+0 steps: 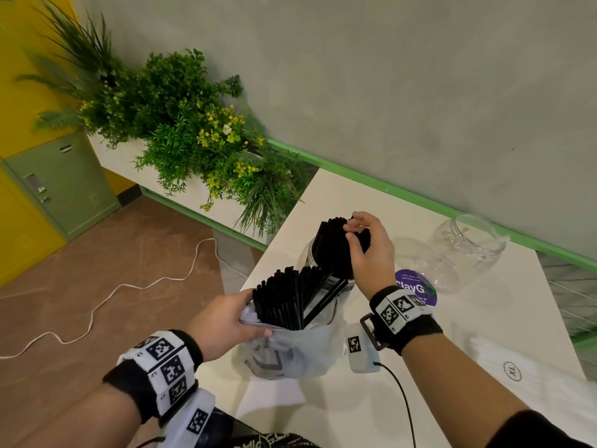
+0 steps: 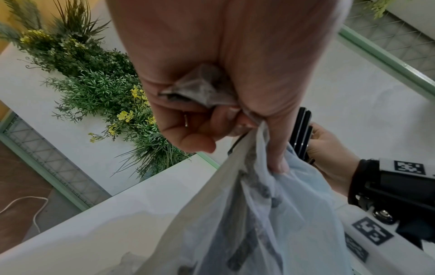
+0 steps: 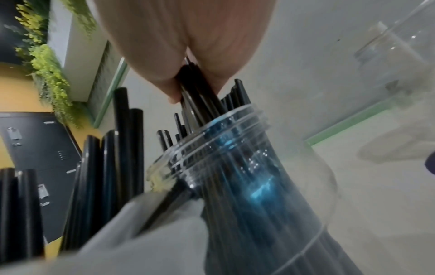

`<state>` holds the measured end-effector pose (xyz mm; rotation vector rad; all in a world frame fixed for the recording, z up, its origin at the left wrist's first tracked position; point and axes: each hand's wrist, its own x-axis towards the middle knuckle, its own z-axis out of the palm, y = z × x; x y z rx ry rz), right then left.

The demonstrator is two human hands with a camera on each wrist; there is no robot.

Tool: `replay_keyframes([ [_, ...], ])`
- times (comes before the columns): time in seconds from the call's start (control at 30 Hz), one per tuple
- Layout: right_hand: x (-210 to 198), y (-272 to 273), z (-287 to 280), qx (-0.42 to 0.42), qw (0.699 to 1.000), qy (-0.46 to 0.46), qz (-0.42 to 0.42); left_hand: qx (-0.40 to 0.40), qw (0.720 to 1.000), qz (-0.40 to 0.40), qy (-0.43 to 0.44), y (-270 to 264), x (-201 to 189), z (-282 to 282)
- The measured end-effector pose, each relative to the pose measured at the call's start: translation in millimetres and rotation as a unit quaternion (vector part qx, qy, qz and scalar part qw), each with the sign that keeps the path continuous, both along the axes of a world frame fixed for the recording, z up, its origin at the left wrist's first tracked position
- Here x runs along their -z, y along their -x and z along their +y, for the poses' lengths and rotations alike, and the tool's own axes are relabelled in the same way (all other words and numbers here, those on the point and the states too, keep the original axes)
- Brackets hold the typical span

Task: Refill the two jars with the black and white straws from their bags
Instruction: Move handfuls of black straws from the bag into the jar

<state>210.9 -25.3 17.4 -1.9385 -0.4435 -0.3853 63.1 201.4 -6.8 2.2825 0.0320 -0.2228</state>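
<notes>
A clear jar (image 1: 308, 253) (image 3: 247, 167) on the white table (image 1: 403, 399) stands packed with black straws (image 1: 332, 240). My right hand (image 1: 365, 244) grips a bunch of those straws (image 3: 200, 89) at their tops, above the jar's mouth. Just in front of the jar, a thin pale plastic bag (image 1: 290, 350) (image 2: 270, 214) holds more black straws (image 1: 284, 299) standing upright. My left hand (image 1: 226, 321) (image 2: 223, 111) pinches the bag's rim at its left side. A second clear jar (image 1: 465, 250) (image 3: 400, 55) stands empty at the right, near the wall.
A purple round sticker (image 1: 416, 287) lies on the table between the jars. A white plastic sheet marked XL (image 1: 513, 371) lies at the right front. Artificial plants (image 1: 193, 134) sit in a white planter left of the table. A white cord (image 1: 97, 305) trails over the floor.
</notes>
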Motion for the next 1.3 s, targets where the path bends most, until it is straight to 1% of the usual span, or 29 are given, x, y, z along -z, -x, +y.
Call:
replay_keyframes([
  [0.07, -2, -2, 0, 0.012, 0.997, 0.05, -0.053, 0.0, 1.0, 0.0, -0.002, 0, 0, 0],
  [0.1, -2, -4, 0, 0.0, 0.993, 0.093, -0.067, 0.0, 1.0, 0.001, -0.002, -1, 0, 1],
  [0.13, 0, -8, -1, -0.022, 0.987, 0.146, -0.068, 0.0, 1.0, 0.001, -0.003, -1, 0, 1],
  [0.2, 8, -13, -2, -0.069, 0.964, 0.25, -0.059, -0.002, 1.0, 0.002, -0.007, -1, 0, 1],
  [0.23, 11, -14, -3, -0.084, 0.955, 0.278, -0.066, -0.002, 1.0, 0.003, -0.009, -1, 0, 1],
  [0.3, 12, -17, -6, -0.085, 0.95, 0.278, -0.116, -0.002, 1.0, 0.003, -0.012, -1, -1, 1],
  [0.33, 12, -19, -8, -0.07, 0.951, 0.265, -0.142, -0.003, 1.0, 0.003, -0.011, -1, -1, 1],
  [0.37, 12, -21, -12, -0.05, 0.954, 0.254, -0.15, -0.004, 1.0, 0.004, -0.009, -1, -1, 2],
  [0.43, 14, -25, -18, -0.028, 0.958, 0.263, -0.114, -0.006, 1.0, 0.001, -0.008, 0, -1, 2],
  [0.5, 16, -27, -22, -0.038, 0.953, 0.292, -0.066, -0.008, 1.0, -0.005, -0.011, -1, 0, 1],
  [0.57, 14, -29, -22, -0.042, 0.953, 0.292, -0.069, -0.011, 1.0, -0.008, -0.009, 0, 1, 1],
  [0.63, 8, -32, -19, -0.027, 0.956, 0.283, -0.078, -0.015, 1.0, -0.002, -0.005, 0, 1, 1],
  [0.67, 4, -34, -16, -0.028, 0.955, 0.291, -0.057, -0.017, 1.0, 0.002, -0.001, 0, 2, 1],
  [0.73, -1, -38, -11, -0.052, 0.945, 0.323, 0.006, -0.02, 1.0, 0.005, 0.004, 0, 2, 0],
  [0.77, -2, -39, -9, -0.063, 0.94, 0.335, 0.021, -0.021, 1.0, 0.007, 0.005, 0, 2, 0],
  [0.87, -6, -41, -2, -0.076, 0.936, 0.342, 0.029, -0.024, 1.0, 0.009, 0.003, -1, 2, 0],
  [0.93, -8, -41, 5, -0.081, 0.924, 0.372, 0.039, -0.025, 1.0, 0.013, 0.001, 0, 0, 0],
  [0.97, -8, -41, 8, -0.078, 0.917, 0.39, 0.035, -0.024, 1.0, 0.014, 0.001, 0, 0, 0],
  [1.03, -4, -43, 12, -0.067, 0.91, 0.409, 0.003, -0.024, 1.0, 0.013, 0.002, -1, 1, 1],
  [1.1, 0, -46, 13, -0.065, 0.914, 0.398, -0.048, -0.026, 1.0, 0.013, 0.004, -2, 1, 1],
  [1.2, -3, -54, 13, -0.088, 0.917, 0.367, -0.126, -0.026, 1.0, 0.016, 0.002, -3, -2, 0],
  [1.3, -7, -63, 11, -0.087, 0.91, 0.381, -0.139, -0.028, 1.0, 0.015, -0.001, -3, -3, 1],
])
